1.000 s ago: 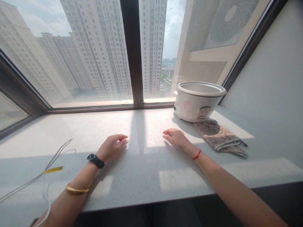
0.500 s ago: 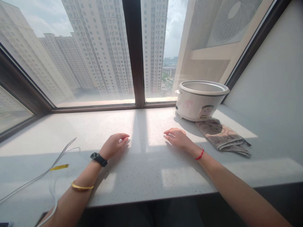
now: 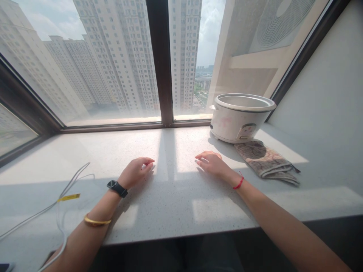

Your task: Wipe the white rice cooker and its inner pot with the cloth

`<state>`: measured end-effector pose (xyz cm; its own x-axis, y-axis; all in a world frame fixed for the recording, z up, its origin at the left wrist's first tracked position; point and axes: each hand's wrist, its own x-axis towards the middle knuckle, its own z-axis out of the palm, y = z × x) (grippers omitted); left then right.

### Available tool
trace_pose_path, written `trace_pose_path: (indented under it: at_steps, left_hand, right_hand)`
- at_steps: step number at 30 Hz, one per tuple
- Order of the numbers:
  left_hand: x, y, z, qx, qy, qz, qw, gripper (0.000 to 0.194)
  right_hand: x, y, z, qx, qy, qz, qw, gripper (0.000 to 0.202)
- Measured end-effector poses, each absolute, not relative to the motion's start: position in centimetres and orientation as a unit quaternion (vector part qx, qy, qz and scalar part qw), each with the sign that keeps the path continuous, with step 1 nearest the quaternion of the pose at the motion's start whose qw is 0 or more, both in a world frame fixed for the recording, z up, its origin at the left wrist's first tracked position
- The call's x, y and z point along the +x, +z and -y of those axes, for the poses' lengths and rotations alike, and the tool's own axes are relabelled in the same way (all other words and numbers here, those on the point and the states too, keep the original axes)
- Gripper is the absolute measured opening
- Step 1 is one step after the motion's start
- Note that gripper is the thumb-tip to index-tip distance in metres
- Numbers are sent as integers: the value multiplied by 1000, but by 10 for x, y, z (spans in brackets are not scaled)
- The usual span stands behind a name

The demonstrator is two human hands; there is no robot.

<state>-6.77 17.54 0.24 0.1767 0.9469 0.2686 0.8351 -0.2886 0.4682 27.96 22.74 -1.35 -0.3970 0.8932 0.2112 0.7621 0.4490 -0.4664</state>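
My left hand (image 3: pixel 135 172) rests on its edge on the white speckled windowsill (image 3: pixel 164 211). Its fingers curl loosely, thumb apart from the forefinger, and nothing shows in it. On the same surface, to the right, my right hand (image 3: pixel 211 162) lies palm down with fingers slightly spread and holds nothing. Behind and to the right of it stands a white rice cooker (image 3: pixel 234 122), upright and without a lid; the bottom of its inside is hidden. A folded patterned cloth (image 3: pixel 266 162) lies in front of the cooker, right of my right hand.
A white cable (image 3: pixel 42 213) with a yellow tag (image 3: pixel 69 197) runs along the left side, passing by my left forearm. The window frame (image 3: pixel 113 127) bounds the sill at the back, and a wall (image 3: pixel 326 102) closes it on the right. The sill's front edge (image 3: pixel 181 238) is near me.
The whole view has shifted very slightly. Both hands stay in place on the sill, and the rice cooker, cloth and cable have not moved.
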Motion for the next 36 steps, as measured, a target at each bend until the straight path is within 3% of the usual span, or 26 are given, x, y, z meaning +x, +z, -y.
trace_pose_path:
  at_steps: [36]
  left_hand:
    - [-64, 8, -173, 768, 241, -582, 112, 34]
  right_hand:
    - [279, -13, -225, -507, 161, 820, 213, 26]
